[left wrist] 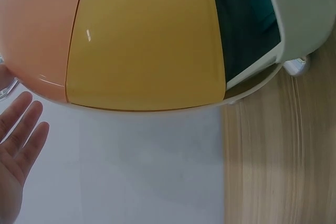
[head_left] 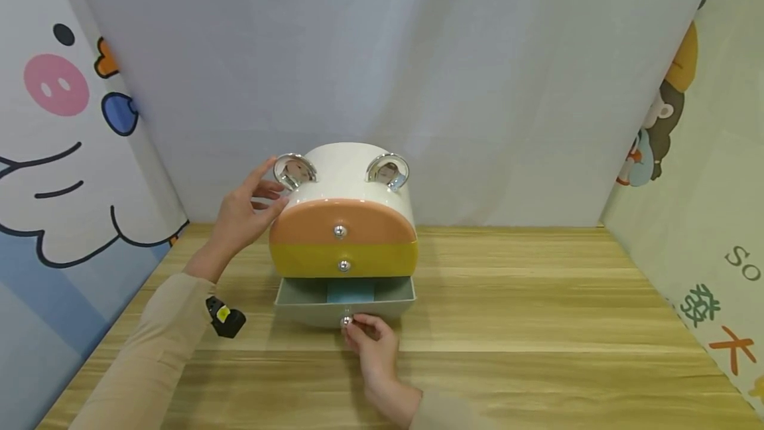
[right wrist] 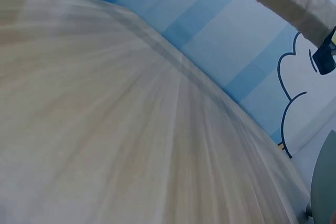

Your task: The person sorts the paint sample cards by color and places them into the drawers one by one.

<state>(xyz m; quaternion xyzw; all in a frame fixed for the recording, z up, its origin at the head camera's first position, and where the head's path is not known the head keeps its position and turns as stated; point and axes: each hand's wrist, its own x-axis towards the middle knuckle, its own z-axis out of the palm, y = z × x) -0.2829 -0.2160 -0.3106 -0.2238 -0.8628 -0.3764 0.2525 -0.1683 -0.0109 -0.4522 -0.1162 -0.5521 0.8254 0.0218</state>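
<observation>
A small white domed cabinet (head_left: 346,164) with two chrome ring ears stands on the wooden table (head_left: 537,297). It has a peach top drawer (head_left: 310,224), a yellow middle drawer (head_left: 382,261) and a grey bottom drawer (head_left: 304,310), which is pulled out. Something blue (head_left: 351,292) lies inside the bottom drawer. My right hand (head_left: 358,327) pinches the chrome knob (head_left: 346,321) on the grey drawer's front. My left hand (head_left: 262,191) rests with straight fingers against the cabinet's upper left side, by the left ring (head_left: 294,170). The left wrist view shows the yellow drawer (left wrist: 147,40), the open grey drawer (left wrist: 304,14) and my straight fingers (left wrist: 21,135).
Grey cloth (head_left: 388,52) hangs behind the cabinet. Cartoon-printed panels stand at the left (head_left: 54,151) and right (head_left: 704,184). Bare wood stretches to the right of the cabinet and in front of it. A black wrist camera (head_left: 225,317) sits on my left sleeve.
</observation>
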